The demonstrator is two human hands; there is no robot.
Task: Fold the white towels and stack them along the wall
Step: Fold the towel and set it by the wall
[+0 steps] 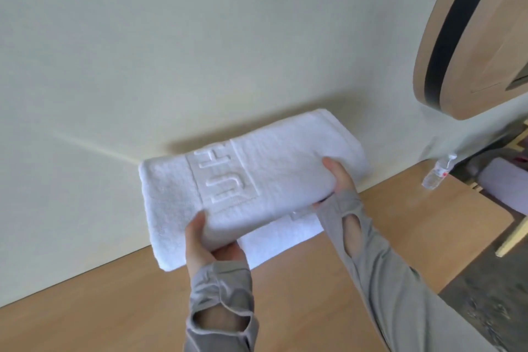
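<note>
A folded white towel (243, 180) with raised lettering on a band is held above the wooden table (114, 308), close to the pale wall (171, 51). My left hand (205, 240) grips its near left edge, thumb on top. My right hand (340, 177) grips its right side, fingers curled over the fold. Under it lies another folded white towel (280, 240) flat on the table against the wall, mostly hidden by the held one. Both arms wear grey sleeves with thumb holes.
A clear plastic water bottle (437, 173) lies at the table's far right by the wall. A round wood-and-black fixture (457, 37) hangs on the wall at the upper right. The table's right edge drops to a dark floor (485, 294).
</note>
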